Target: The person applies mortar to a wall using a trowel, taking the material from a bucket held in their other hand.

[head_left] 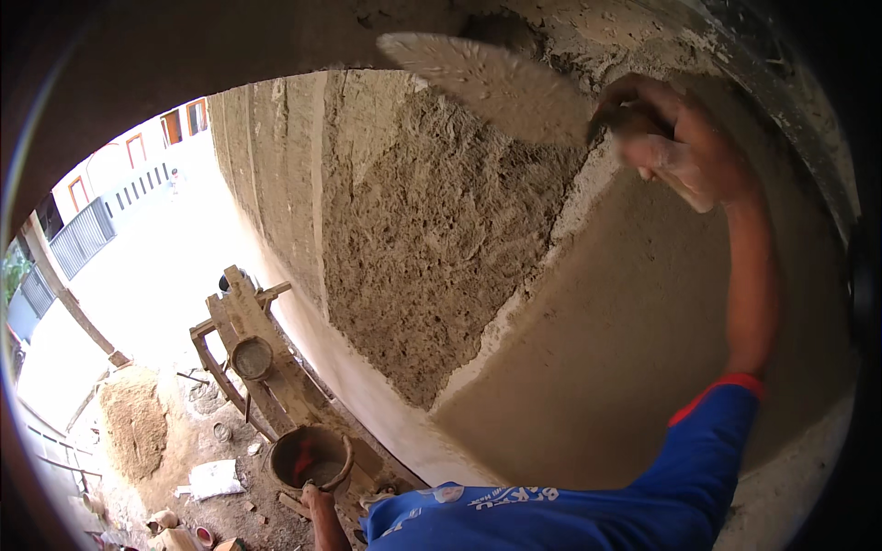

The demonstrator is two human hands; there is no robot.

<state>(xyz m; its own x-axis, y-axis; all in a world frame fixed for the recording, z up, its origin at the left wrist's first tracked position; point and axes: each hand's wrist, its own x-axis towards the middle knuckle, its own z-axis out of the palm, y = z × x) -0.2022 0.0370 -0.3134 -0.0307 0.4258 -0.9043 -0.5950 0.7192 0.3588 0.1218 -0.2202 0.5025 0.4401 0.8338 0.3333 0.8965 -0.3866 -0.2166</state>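
Note:
My right hand (675, 147) is raised high at the upper right, its fingers wrapped round the handle of a trowel. The trowel's blade (487, 83), coated in grey mortar, points left close to the top of the wall. Below it lies a patch of rough, wet-looking mortar (441, 230), bordered on the right by a smoother grey wall face (634, 340). Down at the lower left, my left hand (320, 503) is closed on the near rim of a dark bucket (336, 446). Inside the bucket, a reddish blur and some grey material show.
A wooden plank scaffold (285, 381) stands along the wall, carrying a smaller round container (252, 358). Far below are a sand heap (135, 418), a white sack (215, 479) and scattered debris. A slanted post (69, 294) and a grey gate (83, 241) stand farther left.

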